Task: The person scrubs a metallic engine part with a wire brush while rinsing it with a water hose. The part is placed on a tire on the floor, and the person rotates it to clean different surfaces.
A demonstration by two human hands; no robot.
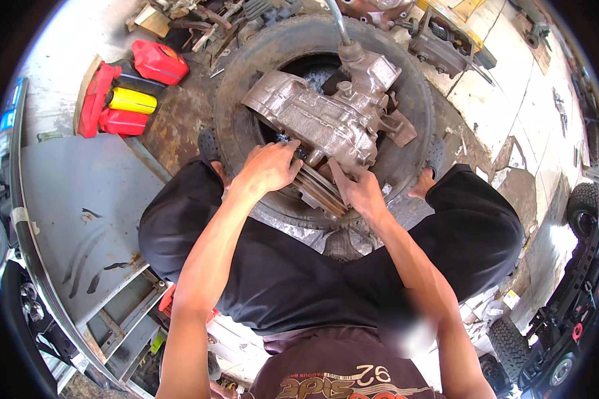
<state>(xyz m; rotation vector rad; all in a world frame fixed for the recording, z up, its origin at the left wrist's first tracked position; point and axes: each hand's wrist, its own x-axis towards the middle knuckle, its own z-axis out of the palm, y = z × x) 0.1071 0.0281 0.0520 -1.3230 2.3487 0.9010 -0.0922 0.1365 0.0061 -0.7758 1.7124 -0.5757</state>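
Note:
A brown metal gearbox housing lies on a large tyre between my feet, with a rod rising from its far end. My left hand rests against the near side of the housing, fingers curled at its edge beside a ribbed brown part. At the other side of that ribbed part, my right hand pinches a flat, brownish, strip-like piece against it. What the strip is made of I cannot make out. My left fingertips are partly hidden by the hand.
Red plastic containers and a yellow cylinder are at the far left. A grey metal panel lies to my left. Another metal gear assembly sits at the far right. Toy-like vehicle parts with a knobby wheel are at the near right.

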